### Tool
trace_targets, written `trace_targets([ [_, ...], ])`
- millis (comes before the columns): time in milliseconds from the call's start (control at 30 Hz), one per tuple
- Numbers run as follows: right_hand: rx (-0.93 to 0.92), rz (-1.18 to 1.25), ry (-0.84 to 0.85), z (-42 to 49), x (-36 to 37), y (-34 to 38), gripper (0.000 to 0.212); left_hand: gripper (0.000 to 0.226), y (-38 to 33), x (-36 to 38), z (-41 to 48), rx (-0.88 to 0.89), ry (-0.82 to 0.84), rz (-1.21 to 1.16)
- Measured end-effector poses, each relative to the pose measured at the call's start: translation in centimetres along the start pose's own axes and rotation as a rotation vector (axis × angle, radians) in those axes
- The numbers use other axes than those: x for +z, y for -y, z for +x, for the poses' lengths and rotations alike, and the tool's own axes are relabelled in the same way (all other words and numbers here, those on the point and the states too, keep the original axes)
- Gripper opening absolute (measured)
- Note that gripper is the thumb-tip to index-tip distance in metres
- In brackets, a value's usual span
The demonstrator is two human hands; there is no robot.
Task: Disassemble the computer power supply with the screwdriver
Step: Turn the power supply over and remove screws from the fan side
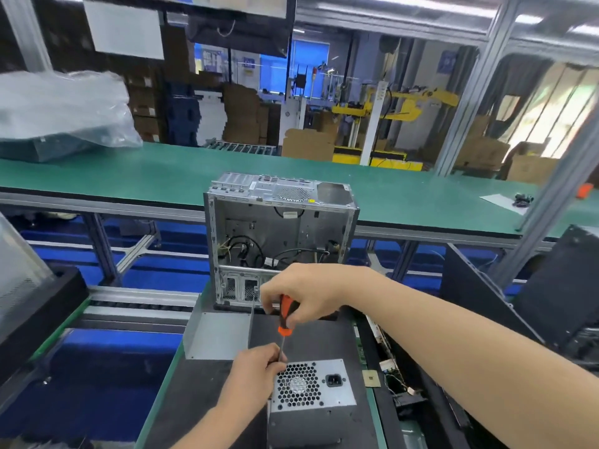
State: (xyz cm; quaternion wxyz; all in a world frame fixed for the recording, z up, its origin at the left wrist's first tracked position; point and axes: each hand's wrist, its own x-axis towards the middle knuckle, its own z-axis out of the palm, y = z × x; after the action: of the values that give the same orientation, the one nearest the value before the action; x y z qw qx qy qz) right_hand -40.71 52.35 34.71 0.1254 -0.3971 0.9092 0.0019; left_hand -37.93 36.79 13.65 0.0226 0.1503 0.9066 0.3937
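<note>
A grey metal power supply (312, 396) stands on the dark mat at the bottom centre, its honeycomb fan grille and black socket facing up. My right hand (301, 291) is closed around the orange-and-black handle of a screwdriver (285, 315), held nearly upright above the unit's top left corner. The thin shaft runs down to that corner. My left hand (256, 367) pinches the shaft near its tip, right beside the grille.
An empty open computer case (278, 238) stands just behind the power supply. A bent grey metal panel (217, 335) lies to the left. Circuit boards and loose wires (389, 374) lie to the right. A black case (518, 286) stands at the right edge.
</note>
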Motion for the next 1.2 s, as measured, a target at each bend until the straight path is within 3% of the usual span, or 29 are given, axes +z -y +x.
trace_targets([
  [67, 0.225, -0.055, -0.128, 0.3, 0.8, 0.9, 0.036, 0.026, 0.0, 0.3, 0.0, -0.035, -0.001, 0.009],
  [167, 0.728, -0.123, -0.266, 2.0, 3.2, 2.8, 0.062, 0.026, 0.0, 0.4, 0.3, -0.080, 0.025, 0.032],
  [267, 0.877, -0.011, -0.297, 3.5, 4.3, 3.1, 0.051, 0.020, 0.0, 0.0, 0.8, -0.087, 0.045, 0.011],
  [333, 0.836, 0.005, -0.308, 3.8, 3.8, 2.6, 0.030, 0.017, 0.1, -0.3, 1.1, -0.063, 0.069, -0.015],
  [433, 0.712, 0.015, -0.284, 3.6, 3.2, 1.6, 0.032, 0.018, 0.4, -0.7, 1.1, 0.007, 0.089, -0.113],
  [633, 0.082, -0.023, -0.122, 2.2, 1.8, 0.1, 0.018, 0.023, 1.3, -0.5, 1.1, 0.061, 0.094, -0.135],
  [700, 0.004, -0.025, -0.122, 2.1, 1.2, 0.0, 0.015, 0.023, 1.3, -0.3, 1.1, 0.061, 0.084, -0.119],
  [767, 0.113, -0.021, -0.205, 2.1, 1.4, 0.5, 0.019, 0.025, 1.2, 0.0, 1.0, 0.071, 0.049, -0.087],
  [900, 0.705, -0.103, -0.257, 3.1, 3.0, 1.8, 0.056, 0.024, 0.7, 0.5, 0.8, 0.024, 0.013, -0.041],
  [967, 0.736, -0.039, -0.242, 3.6, 3.4, 2.0, 0.054, 0.022, 0.4, 0.5, 0.6, -0.005, 0.006, -0.038],
  [1067, 0.534, 0.014, -0.194, 3.0, 2.6, 1.0, 0.038, 0.021, 0.1, 0.1, 0.4, -0.003, 0.000, -0.055],
  [1200, 0.009, 0.008, -0.100, 1.1, 0.6, -1.0, 0.014, 0.029, -0.4, -0.2, 0.0, 0.009, -0.011, -0.052],
])
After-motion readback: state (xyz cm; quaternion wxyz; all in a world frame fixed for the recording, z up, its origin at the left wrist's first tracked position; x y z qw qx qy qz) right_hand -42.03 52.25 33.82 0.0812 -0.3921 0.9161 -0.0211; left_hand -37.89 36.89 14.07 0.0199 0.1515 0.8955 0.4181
